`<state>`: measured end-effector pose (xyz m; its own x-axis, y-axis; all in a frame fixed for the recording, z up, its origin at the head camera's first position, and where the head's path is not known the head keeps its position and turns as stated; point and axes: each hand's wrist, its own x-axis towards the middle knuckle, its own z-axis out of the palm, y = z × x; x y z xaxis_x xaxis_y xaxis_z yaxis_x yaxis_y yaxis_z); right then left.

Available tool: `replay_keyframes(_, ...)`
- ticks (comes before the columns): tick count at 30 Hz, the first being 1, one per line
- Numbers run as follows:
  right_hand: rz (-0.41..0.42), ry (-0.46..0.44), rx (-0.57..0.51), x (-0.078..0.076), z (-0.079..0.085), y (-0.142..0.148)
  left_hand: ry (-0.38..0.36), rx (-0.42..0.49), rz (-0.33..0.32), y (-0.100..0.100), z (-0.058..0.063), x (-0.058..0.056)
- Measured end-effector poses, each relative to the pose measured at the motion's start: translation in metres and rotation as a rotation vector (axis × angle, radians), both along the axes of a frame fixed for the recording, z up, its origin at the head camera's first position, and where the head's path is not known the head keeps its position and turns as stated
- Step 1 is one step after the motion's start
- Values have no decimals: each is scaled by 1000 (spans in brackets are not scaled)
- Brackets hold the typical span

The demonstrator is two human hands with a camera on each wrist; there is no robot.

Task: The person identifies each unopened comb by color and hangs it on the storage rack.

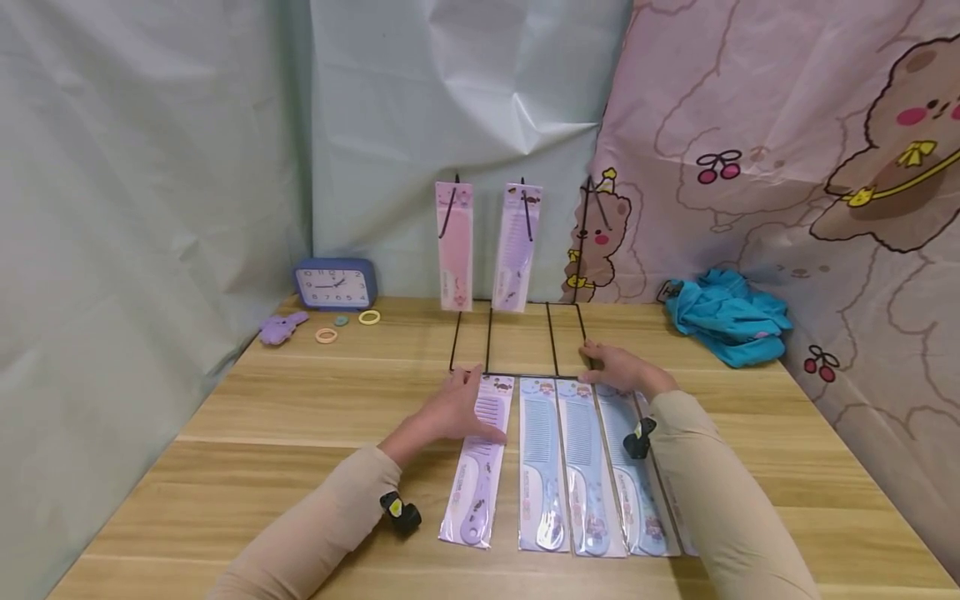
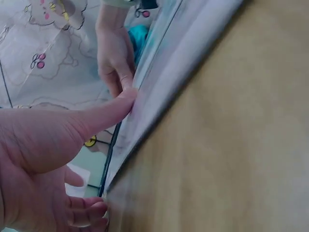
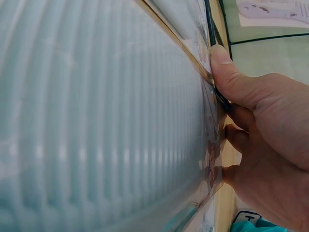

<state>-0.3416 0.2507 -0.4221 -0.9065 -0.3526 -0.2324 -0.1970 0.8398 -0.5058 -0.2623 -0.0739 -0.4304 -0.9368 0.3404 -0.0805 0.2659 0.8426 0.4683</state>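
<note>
A black wire rack stands on the table, with a packaged pink comb and a packaged purple comb hanging from its hooks. My right hand pinches the rack's front right corner; in the right wrist view its thumb lies against the black wire. My left hand has its fingertips at the front left corner, with the thumb stretched across another packaged purple comb on the table. Several packaged blue combs lie in a row beside it, partly covered by my right forearm.
A blue clock stands at the back left, near a purple hair clip-like item and small rings. Crumpled turquoise cloth lies at the back right. A third upright with a hook rises on the rack's right.
</note>
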Motion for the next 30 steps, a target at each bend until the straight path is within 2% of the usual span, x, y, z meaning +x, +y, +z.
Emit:
replay_keyframes(6,-11,-5,3,1,2,-1,-27,-22,-40,3,7,9)
replay_keyframes(10,-11,0,19,2,1,-2,-9,-62,-98,3,14,16)
replay_keyframes(14,3,8,14,3,2,-2,-15,-43,-144,0,14,18)
replay_keyframes(22,0,4,6,3,0,-2,-71,78,-258,-11,9,16)
replay_keyframes(26,-5,6,5,2,-1,-1,-126,200,-302,-17,12,14)
replay_keyframes(30,-6,7,7,1,-2,1,-141,294,-328,-20,17,14)
